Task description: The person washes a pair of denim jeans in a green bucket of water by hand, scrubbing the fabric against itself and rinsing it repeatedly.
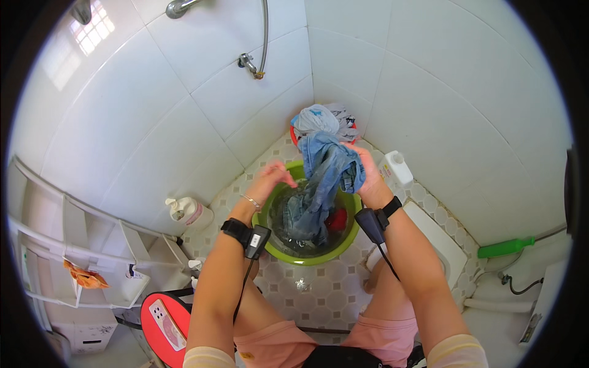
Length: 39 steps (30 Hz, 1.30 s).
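A wet blue denim garment (317,184) hangs from my right hand (369,177), which grips its upper end above the rim of a green plastic basin (306,261). The garment's lower part lies in the dark, sudsy water (294,244). My left hand (274,177), slightly blurred, is held over the basin's left rim with its fingers apart and nothing in them. Partly under the water, on the right side of the basin, sits a red cloth or object (337,220); I cannot tell which.
Behind the basin, a red container (293,136) holds grey and pale clothes (317,120). A white bottle (396,168) stands at right, a pump bottle (189,212) at left. White shelving (92,253) lines the left; a phone (166,324) lies on a red stool (154,340). A tap (248,63) projects above.
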Motion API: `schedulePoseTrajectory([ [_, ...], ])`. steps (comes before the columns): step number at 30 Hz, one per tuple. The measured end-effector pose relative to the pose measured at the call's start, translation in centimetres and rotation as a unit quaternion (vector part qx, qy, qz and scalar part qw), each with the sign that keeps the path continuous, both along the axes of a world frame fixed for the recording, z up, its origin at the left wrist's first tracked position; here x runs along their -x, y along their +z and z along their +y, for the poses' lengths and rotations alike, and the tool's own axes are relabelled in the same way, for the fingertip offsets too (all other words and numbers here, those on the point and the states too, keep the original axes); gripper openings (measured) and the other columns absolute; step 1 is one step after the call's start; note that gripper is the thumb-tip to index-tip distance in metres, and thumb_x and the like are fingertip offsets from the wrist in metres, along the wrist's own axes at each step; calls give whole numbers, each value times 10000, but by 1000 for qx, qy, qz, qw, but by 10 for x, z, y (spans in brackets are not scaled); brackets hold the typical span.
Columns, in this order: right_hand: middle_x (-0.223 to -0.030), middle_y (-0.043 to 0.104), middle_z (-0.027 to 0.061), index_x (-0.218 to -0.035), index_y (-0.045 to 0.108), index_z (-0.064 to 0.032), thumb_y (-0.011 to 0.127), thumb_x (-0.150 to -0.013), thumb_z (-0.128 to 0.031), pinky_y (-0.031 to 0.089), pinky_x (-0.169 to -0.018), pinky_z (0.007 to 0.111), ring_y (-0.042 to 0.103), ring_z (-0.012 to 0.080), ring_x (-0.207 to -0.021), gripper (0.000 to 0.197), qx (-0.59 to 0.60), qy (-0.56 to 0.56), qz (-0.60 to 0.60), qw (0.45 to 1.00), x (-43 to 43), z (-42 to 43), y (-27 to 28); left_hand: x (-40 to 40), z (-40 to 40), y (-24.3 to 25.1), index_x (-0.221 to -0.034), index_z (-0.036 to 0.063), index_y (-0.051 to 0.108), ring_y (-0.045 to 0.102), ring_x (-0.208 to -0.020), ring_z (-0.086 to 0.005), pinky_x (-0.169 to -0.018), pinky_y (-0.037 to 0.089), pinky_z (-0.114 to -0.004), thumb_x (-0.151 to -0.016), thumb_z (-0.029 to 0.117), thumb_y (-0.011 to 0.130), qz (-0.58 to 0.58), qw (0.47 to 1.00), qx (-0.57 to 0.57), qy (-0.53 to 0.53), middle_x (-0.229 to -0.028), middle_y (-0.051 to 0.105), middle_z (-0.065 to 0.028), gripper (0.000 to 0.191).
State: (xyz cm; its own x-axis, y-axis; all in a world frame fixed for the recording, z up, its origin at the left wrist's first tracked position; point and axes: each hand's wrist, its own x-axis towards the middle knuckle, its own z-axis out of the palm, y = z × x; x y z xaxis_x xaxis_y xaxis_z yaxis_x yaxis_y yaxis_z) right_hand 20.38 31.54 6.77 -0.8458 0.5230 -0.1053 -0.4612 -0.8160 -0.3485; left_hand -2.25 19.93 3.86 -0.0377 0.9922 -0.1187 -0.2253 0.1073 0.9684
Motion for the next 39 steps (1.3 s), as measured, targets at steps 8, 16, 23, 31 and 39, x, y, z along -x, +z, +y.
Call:
schedulePoseTrajectory([
  [8, -842, 652, 121, -918, 585, 7, 479, -863, -165, 529, -698, 345, 640, 217, -716, 209, 45, 78, -46, 995, 9, -17, -2, -32, -2, -15, -1141, 50, 491, 527, -983, -157, -895, 402, -322, -767, 65, 621, 188, 980, 0, -58, -1047, 585, -77, 396],
  [16, -1014, 609, 148, -1041, 532, 18, 438, -891, -273, 490, -807, 372, 598, 253, -911, 341, 178, 7, 41, 983, 20, -6, -38, -36, 5, -33, -1045, 17, 591, 550, -907, -102, -828, 432, -260, -779, 96, 615, 138, 980, 46, -137, -1007, 617, -16, 278],
  [23, -945, 595, 125, -1037, 531, 42, 604, -818, -321, 448, -792, 311, 547, 201, -897, 430, 30, -30, -292, 955, 45, -46, -74, -43, 1, -33, -942, 3, 601, 577, -785, -111, -701, 456, -240, -793, 116, 584, 8, 986, 124, 113, -862, 626, -36, 188],
  [31, -716, 559, 148, -800, 573, 10, 681, -700, -255, 435, -608, 362, 555, 274, -696, 303, -487, -190, -509, 684, 36, -64, -69, -63, 1, -8, -1037, 11, 531, 573, -739, -129, -667, 457, -255, -856, 161, 549, -70, 969, 62, 227, -895, 609, -40, 236],
  [39, -621, 490, 12, -755, 544, -1, 580, -751, -129, 378, -581, 266, 454, 114, -614, 133, -412, -227, -379, 797, 21, -50, -39, -8, -9, 16, -971, 23, 558, 512, -631, -76, -574, 420, -223, -918, 276, 466, 76, 955, 23, 285, -795, 576, 10, 274],
])
